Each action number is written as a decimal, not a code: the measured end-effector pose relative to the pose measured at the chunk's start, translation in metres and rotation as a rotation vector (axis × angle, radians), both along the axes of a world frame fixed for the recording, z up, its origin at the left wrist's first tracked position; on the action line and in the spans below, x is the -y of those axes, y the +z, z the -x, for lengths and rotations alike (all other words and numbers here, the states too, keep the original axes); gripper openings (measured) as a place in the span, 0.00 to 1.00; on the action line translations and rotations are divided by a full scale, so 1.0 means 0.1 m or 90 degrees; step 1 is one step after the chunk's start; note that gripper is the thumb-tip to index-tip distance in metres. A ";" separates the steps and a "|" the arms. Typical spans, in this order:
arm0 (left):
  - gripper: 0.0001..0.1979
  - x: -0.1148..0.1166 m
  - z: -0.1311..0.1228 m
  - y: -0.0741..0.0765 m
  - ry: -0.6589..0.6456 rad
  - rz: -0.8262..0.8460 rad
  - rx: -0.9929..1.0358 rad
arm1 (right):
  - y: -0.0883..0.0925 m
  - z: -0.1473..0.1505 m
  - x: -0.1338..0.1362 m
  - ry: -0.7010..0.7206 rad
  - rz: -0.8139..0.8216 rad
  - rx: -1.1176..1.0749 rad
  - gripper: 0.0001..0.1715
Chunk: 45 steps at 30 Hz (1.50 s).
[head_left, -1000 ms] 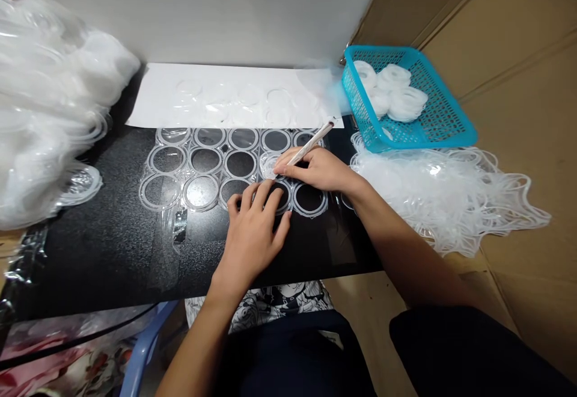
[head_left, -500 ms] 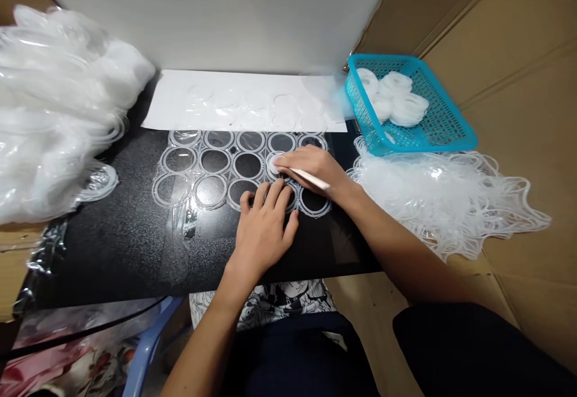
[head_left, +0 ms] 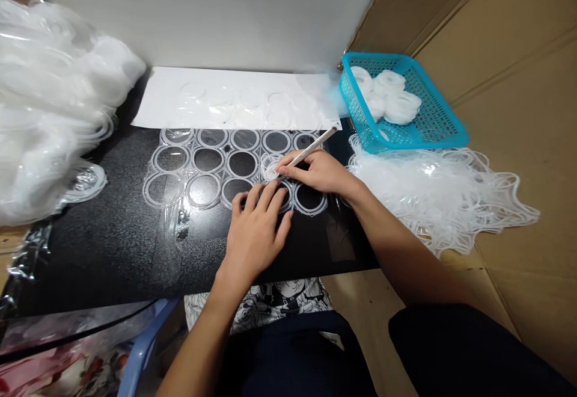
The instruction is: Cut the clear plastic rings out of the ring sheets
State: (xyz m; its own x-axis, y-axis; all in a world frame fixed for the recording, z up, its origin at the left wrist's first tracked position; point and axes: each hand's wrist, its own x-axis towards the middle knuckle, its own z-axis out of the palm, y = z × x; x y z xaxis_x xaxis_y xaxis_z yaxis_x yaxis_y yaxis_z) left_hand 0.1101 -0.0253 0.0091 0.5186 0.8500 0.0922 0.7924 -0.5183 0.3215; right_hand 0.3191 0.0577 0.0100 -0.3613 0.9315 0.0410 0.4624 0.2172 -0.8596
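A slim white pen-like stick (head_left: 313,145) slants up from the closed fingers of my right hand (head_left: 322,173), its dark end toward the back right. By its lower tip lies a small white ring piece (head_left: 270,167), partly covered by my fingers, within one circle of a sheet of clear rings (head_left: 208,159). My left hand (head_left: 256,228) rests with spread, slightly bent fingers on the front row of these rings. Its palm is over the black table (head_left: 207,264), with nothing held. The lower tip of the stick is hard to make out.
White paper (head_left: 216,81) covers the back of the ring sheet. At right stand a blue basket (head_left: 437,123) with white ring bundles (head_left: 401,107) and a heap of ring-shaped offcuts (head_left: 419,192). Plastic-bagged white pieces (head_left: 54,108) pile up at left. Cardboard (head_left: 518,96) walls the right side.
The stick has swung from pointing down right to standing slanted toward the back right in my right hand. My left hand stays on the rings. The whole view has shifted slightly.
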 end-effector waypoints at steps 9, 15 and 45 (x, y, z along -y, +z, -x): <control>0.22 0.00 0.00 0.00 -0.005 -0.004 -0.009 | -0.01 0.00 0.02 -0.010 -0.023 0.006 0.11; 0.22 -0.02 0.00 0.00 -0.013 -0.003 -0.017 | -0.11 -0.02 0.01 0.079 -0.193 0.047 0.10; 0.19 0.05 -0.26 0.12 -0.069 -0.093 0.057 | 0.09 -0.46 0.34 -0.146 -0.004 0.012 0.15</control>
State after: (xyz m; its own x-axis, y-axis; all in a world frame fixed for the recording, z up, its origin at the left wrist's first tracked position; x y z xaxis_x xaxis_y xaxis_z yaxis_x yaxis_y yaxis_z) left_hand 0.1356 -0.0298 0.0214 0.5906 0.7639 0.2602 0.7011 -0.6454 0.3033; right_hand 0.3648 0.0233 0.0186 -0.1410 0.9891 0.0421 0.5157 0.1097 -0.8497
